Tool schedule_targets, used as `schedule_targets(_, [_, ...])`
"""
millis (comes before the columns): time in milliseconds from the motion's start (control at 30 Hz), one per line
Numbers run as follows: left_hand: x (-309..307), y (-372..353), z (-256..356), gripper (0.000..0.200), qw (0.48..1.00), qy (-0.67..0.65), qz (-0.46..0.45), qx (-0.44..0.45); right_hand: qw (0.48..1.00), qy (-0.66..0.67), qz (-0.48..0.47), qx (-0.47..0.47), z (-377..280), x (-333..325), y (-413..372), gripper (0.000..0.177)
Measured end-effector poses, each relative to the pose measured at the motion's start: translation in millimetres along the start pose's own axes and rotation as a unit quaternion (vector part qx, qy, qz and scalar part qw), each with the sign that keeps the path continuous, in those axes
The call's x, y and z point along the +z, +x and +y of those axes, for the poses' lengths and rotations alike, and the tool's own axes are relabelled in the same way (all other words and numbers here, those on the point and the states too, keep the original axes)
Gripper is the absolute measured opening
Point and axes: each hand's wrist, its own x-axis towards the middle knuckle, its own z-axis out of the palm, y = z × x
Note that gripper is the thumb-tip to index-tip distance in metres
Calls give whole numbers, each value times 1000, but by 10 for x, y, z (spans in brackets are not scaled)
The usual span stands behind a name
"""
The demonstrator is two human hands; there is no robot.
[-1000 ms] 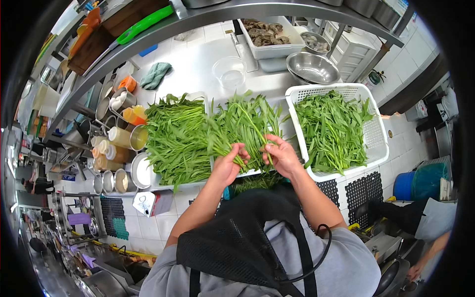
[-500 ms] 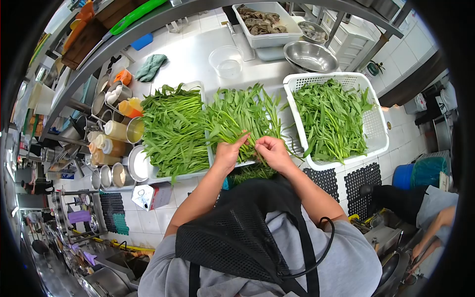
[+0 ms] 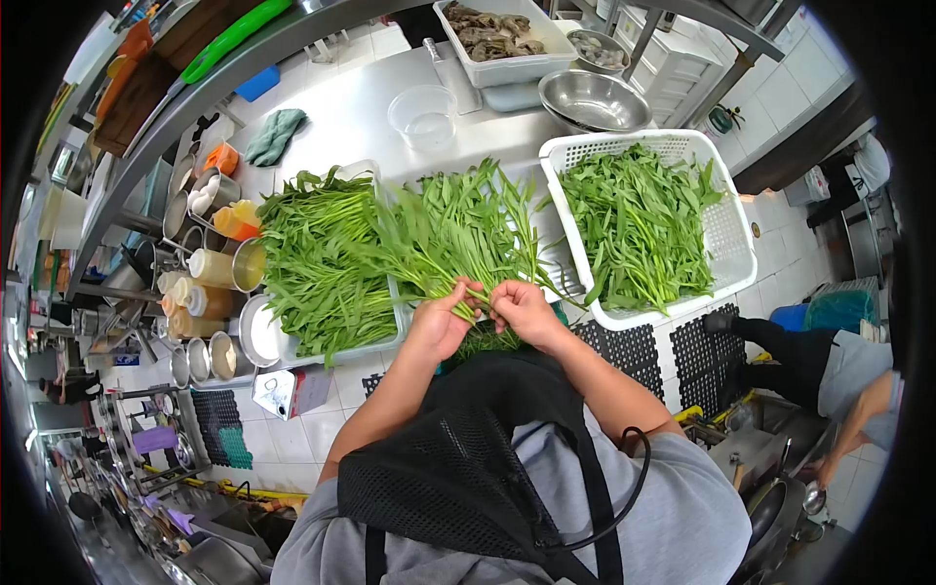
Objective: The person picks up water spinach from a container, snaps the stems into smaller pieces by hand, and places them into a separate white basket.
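Note:
My left hand [image 3: 441,320] is closed around the stems of a small bunch of water spinach [image 3: 414,263], whose leaves spread up and left. Right beside it, my right hand [image 3: 525,310] pinches at the stem ends; the fingertips partly hide what they grip. More water spinach [image 3: 478,210] lies just beyond my hands in the middle. A tray [image 3: 398,310] on the left is heaped with neatly laid water spinach [image 3: 317,263]. To the right, a white perforated basket [image 3: 738,244] holds looser cut greens [image 3: 634,229]. Stem trimmings [image 3: 483,341] show below my hands.
Sauce bottles [image 3: 210,268] and metal containers [image 3: 224,356] line the left side. Toward the back are a clear plastic tub [image 3: 422,115], a steel bowl [image 3: 595,100], a green cloth [image 3: 276,136] and a bin of shrimp [image 3: 492,34]. A co-worker [image 3: 848,380] stands at the lower right.
The view has shifted slightly. My hands have drawn a little closer to my body, and the bunch now leans further left over the tray. The co-worker's arm has moved.

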Motion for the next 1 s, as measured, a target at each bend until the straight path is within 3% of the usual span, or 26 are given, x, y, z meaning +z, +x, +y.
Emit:
schedule_targets(67, [88,-80,-91,21,999,33,32,25,1000,1,11,0,52,-17,9,7])
schedule_targets(100, [142,-126,-97,19,963,247,49,96,1000,-16,11,4,74,-40,12,7])
schedule_targets(133, [155,-182,-129,18,878,447,63,160,999,-32,11,10,111,-55,-2,7])
schedule_targets(167, [85,-206,-201,16,691,645,52,323,989,-149,19,12,-43,-11,-81,7])
schedule_targets(200, [22,-112,-272,19,868,419,-46,263,989,-150,19,12,13,-49,-58,7])
schedule_targets(267, [-73,-149,-185,22,813,509,-100,264,902,-346,-18,-257,170,-147,4,10])
schedule_targets(300, [-51,-141,-197,22,813,509,-103,265,946,-321,-33,-13,-249,-25,-144,16])
schedule_targets(333, [-22,-143,-232,20,863,417,-78,274,946,-322,-32,-14,-126,-76,-123,16])
schedule_targets(367, [10,-151,-236,18,904,320,-51,280,899,-397,-42,-179,-90,-55,-114,18])
schedule_targets(400, [18,-127,-171,18,903,321,-51,282,820,-458,-51,-339,-71,-39,-103,20])
schedule_targets(433, [4,-86,-60,15,946,232,36,224,858,-492,-53,-137,-33,1,-130,20])
schedule_targets(467, [-20,-65,42,13,970,137,123,161,859,-491,-55,-137,-13,15,-149,20])
schedule_targets(533, [-70,-34,207,12,953,202,107,200,891,-426,-108,-109,-8,-4,-144,20])
schedule_targets(600, [7,-132,322,16,952,248,101,147,880,-451,-128,-81,17,-83,-139,21])
schedule_targets(667, [-27,-142,342,16,957,232,94,149,843,-482,-150,-188,52,-182,-79,22])
schedule_targets(733, [-72,-152,329,14,974,177,77,119,916,-392,-64,-54,-40,-231,-26,25])
schedule_targets(800, [-142,-145,295,14,985,133,52,94,927,-362,83,-43,-196,-239,64,24])
schedule_targets(833, [-175,-143,273,17,993,87,27,70,927,-363,84,-44,-204,-275,146,24])
schedule_targets(900, [-110,-177,256,21,995,83,22,57,826,-473,251,-178,-106,-360,341,22])
schedule_targets(933, [-78,-184,257,25,996,79,18,46,825,-473,253,-180,-49,-401,421,22])
schedule_targets(1000, [-99,-169,253,26,997,63,6,46,744,-546,315,-221,68,-482,557,20])
